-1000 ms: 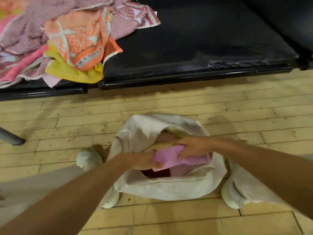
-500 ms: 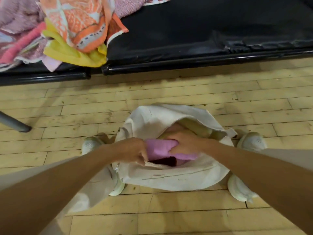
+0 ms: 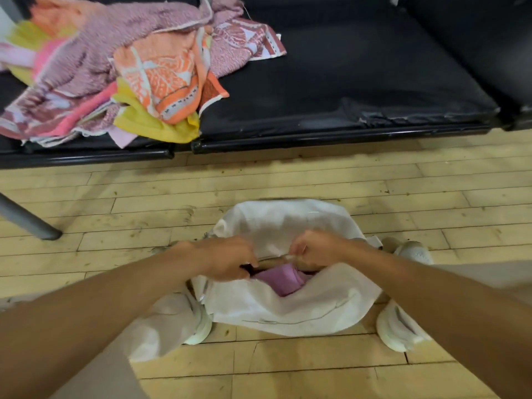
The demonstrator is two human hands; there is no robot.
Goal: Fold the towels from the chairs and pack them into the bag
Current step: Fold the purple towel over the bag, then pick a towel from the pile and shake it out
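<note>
Standing on the wood floor (image 3: 288,185) between two white shoes (image 3: 393,332), the bag (image 3: 288,309) is held at its mouth by both hands. The fingers (image 3: 243,269) of the left hand (image 3: 227,260) are curled over the rim at the left end of the opening. Those of the right hand (image 3: 316,250) are pinched on the far rim near its middle. A folded lilac towel (image 3: 280,282) is seen inside the bag, just below and between the hands, partly covered by the near wall. Well apart, at the upper left, a loose pile (image 3: 115,67) of unfolded towels in pink, orange and yellow is heaped on the black bench (image 3: 345,82), with one corner hanging over the front edge.
</note>
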